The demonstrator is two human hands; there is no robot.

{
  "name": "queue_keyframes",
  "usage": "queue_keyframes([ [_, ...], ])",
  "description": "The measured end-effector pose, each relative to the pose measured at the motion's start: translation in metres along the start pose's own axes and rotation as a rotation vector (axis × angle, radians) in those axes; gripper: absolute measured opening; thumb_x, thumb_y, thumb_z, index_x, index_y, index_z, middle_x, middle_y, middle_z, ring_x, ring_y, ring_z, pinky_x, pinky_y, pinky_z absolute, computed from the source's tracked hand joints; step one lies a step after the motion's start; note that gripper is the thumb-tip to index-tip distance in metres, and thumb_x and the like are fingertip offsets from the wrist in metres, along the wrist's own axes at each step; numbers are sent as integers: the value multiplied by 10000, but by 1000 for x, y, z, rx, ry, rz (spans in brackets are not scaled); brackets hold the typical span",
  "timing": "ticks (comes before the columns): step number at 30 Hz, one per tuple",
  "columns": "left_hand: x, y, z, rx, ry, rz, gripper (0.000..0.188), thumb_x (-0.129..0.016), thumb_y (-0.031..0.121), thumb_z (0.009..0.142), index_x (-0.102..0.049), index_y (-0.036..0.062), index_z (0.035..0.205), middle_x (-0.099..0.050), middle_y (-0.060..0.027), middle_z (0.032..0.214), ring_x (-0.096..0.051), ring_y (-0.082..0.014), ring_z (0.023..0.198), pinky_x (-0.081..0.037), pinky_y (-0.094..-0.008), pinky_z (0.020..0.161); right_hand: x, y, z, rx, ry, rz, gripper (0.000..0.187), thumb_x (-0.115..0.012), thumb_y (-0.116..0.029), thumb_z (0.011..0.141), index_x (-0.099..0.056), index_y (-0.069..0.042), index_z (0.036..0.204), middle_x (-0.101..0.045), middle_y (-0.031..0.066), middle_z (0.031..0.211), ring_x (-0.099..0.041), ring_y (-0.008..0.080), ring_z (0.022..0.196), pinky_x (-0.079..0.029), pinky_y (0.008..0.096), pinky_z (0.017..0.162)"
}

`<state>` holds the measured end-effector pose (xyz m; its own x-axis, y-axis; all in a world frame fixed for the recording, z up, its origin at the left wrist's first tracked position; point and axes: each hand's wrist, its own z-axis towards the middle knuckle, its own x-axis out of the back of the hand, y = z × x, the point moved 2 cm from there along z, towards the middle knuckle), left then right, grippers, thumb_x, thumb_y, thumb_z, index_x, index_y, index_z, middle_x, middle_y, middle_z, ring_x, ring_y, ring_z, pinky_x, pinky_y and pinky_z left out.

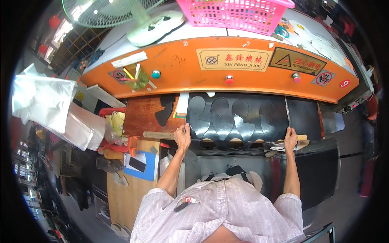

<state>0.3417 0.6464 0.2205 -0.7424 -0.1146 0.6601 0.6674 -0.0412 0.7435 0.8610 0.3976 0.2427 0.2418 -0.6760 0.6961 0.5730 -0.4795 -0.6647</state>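
A glossy black sheet [259, 129] lies on the bed of an orange machine, with several curved cut outlines across it. My left hand [182, 137] pinches its near left edge, thumb uppermost. At the other side my right hand [290, 139] grips the near right edge, where a narrow pale strip runs up the sheet. The front of the sheet hangs over the bed's near edge toward me. Left of it, dark cut pieces [164, 115] rest on the reddish-brown board [139, 115].
The orange machine front [174, 77] spans the far side with several buttons. On its top stand a fan [156, 26] and a pink basket [239, 16]. At left, a wooden table [117, 194] bears a blue folder [148, 172] and a phone [137, 164]. Plastic bags [44, 101] hang further left.
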Motion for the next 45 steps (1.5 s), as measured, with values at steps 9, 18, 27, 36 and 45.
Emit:
queue_keyframes([
  [9, 25, -37, -101, -90, 113, 114, 401, -564, 273, 1049, -627, 27, 740, -608, -199, 721, -580, -396, 741, -417, -505, 744, -31, -127, -40, 126, 159, -40, 423, -735, -311, 930, -699, 25, 1184, -703, 214, 1095, -661, 367, 1052, -513, 465, 944],
  [18, 67, -50, -190, -65, 168, 165, 242, -684, 167, 973, -687, 43, 764, -566, -130, 684, -538, -340, 693, -410, -472, 705, -199, -317, -151, 598, -393, 18, 717, -909, -242, 697, -610, 39, 1285, -604, 178, 1268, -521, 367, 1220, -379, 516, 1052],
  [27, 82, -59, -229, 3, 85, 171, 160, -693, 111, 961, -705, 48, 815, -580, -118, 716, -550, -330, 737, -425, -458, 736, -174, -272, -135, 207, -693, 659, 559, -908, -182, 795, -693, 66, 1247, -675, 122, 1205, -642, 237, 1123, -503, 365, 994],
  [36, 84, -53, -225, 26, 46, 176, 120, -703, 104, 948, -715, 53, 840, -597, -119, 743, -559, -338, 750, -430, -462, 737, -122, -246, -113, -432, -740, 1256, 526, -830, 9, 820, -663, 71, 1315, -659, 120, 1243, -653, 195, 1097, -533, 316, 954],
  [45, 73, -52, -207, 33, 29, 173, 144, -684, 117, 962, -708, 53, 834, -605, -115, 750, -560, -334, 752, -429, -459, 758, -92, -226, -84, 404, -372, 308, 563, -917, -114, 691, -695, 9, 1194, -672, 171, 1157, -620, 318, 1085, -519, 435, 936],
])
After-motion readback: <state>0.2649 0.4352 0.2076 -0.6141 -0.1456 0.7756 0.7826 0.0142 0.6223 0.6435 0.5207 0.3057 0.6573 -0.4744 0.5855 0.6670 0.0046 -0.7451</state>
